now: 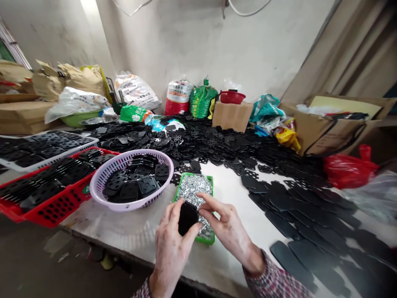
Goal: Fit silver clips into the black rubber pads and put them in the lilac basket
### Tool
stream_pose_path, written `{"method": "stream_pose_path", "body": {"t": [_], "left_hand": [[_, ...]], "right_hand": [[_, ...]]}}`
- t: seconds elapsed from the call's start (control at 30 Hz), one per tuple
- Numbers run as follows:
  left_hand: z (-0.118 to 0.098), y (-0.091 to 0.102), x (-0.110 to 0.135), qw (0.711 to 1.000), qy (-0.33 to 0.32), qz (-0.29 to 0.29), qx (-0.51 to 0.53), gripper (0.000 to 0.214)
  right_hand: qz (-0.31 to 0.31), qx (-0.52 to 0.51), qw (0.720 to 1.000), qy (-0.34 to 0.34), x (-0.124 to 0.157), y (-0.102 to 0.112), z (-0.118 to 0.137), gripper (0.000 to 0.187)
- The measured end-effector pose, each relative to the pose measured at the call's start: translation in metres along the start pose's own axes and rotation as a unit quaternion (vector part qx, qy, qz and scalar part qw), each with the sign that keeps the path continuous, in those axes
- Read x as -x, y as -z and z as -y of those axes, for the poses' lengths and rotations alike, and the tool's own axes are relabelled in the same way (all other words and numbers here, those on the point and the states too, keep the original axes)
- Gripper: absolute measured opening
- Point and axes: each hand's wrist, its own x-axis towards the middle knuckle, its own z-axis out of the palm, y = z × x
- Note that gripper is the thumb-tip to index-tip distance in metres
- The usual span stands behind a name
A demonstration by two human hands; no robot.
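My left hand [173, 240] grips a small black plate [187, 219] by its sides, thumb on the right and fingers on the left. At the plate's upper right edge, the bent fingers of my right hand [226, 223] come together; whatever they pinch is too small to make out. Both hands are over the near part of a green tray [213, 188] filled with small silvery metal pins [195, 186]. Left of the tray stands a round lilac basket [124, 205] holding black plates [148, 185], several with metal pins showing.
A red basket [58, 209] and a white basket [46, 163] of black plates stand at the left. Loose black plates [211, 142] are heaped across the back, with flat black pieces [297, 207] on the right. Bags and a cardboard box [232, 116] line the wall.
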Motion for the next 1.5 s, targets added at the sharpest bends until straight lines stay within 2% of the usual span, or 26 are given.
{"method": "stream_pose_path", "body": {"t": [0.07, 0.2, 0.4, 0.57, 0.63, 0.7, 0.73, 0.8, 0.87, 0.93, 1.03, 1.13, 1.27, 1.37, 1.5], "left_hand": [[0.001, -0.002, 0.001, 0.999, -0.025, 0.001, -0.030, 0.057], [0.002, -0.003, 0.002, 0.995, -0.062, 0.001, -0.082, 0.059], [0.005, -0.004, 0.006, 0.989, -0.096, 0.001, -0.116, 0.061], [0.010, -0.001, 0.012, 0.996, -0.074, 0.018, -0.045, 0.062], [0.008, 0.002, 0.011, 0.999, -0.038, 0.023, 0.007, 0.061], [0.003, 0.008, 0.008, 0.994, 0.028, 0.044, 0.096, 0.059], [0.001, 0.012, 0.006, 0.984, 0.062, 0.063, 0.153, 0.058], [-0.001, 0.021, 0.003, 0.947, 0.115, 0.120, 0.275, 0.057], [0.001, 0.030, 0.002, 0.900, 0.136, 0.171, 0.378, 0.057], [0.007, 0.037, 0.003, 0.856, 0.149, 0.197, 0.455, 0.061], [0.016, 0.045, 0.005, 0.803, 0.178, 0.194, 0.535, 0.064], [0.017, 0.052, 0.002, 0.772, 0.205, 0.170, 0.577, 0.059], [0.014, 0.069, -0.009, 0.773, 0.197, 0.127, 0.590, 0.055], [0.017, 0.084, -0.017, 0.788, 0.162, 0.090, 0.587, 0.047], [0.030, 0.102, -0.021, 0.813, 0.140, 0.060, 0.563, 0.056]], "right_hand": [[0.010, 0.072, 0.997, 0.037, 0.001, 0.002, 0.002, 0.038], [0.035, 0.154, 0.986, 0.061, 0.000, 0.006, 0.006, 0.047], [0.073, 0.286, 0.951, 0.096, -0.003, 0.009, 0.016, 0.055], [0.080, 0.275, 0.954, 0.083, 0.000, 0.004, 0.021, 0.057], [0.069, 0.246, 0.962, 0.097, 0.000, 0.001, 0.022, 0.054], [0.065, 0.170, 0.979, 0.087, -0.004, 0.000, 0.023, 0.046], [0.072, 0.116, 0.988, 0.075, -0.006, 0.000, 0.024, 0.043], [0.113, 0.018, 0.992, 0.060, -0.012, 0.003, 0.027, 0.036], [0.176, -0.039, 0.981, 0.072, -0.018, 0.006, 0.032, 0.031], [0.231, -0.055, 0.968, 0.081, -0.023, 0.008, 0.038, 0.028], [0.272, -0.030, 0.958, 0.087, -0.032, 0.002, 0.046, 0.020], [0.280, -0.008, 0.952, 0.124, -0.043, -0.012, 0.052, 0.016], [0.303, -0.041, 0.943, 0.136, -0.064, -0.032, 0.063, 0.020], [0.340, -0.014, 0.931, 0.132, -0.082, -0.045, 0.074, 0.019], [0.369, -0.020, 0.918, 0.143, -0.107, -0.063, 0.085, 0.018]]}}
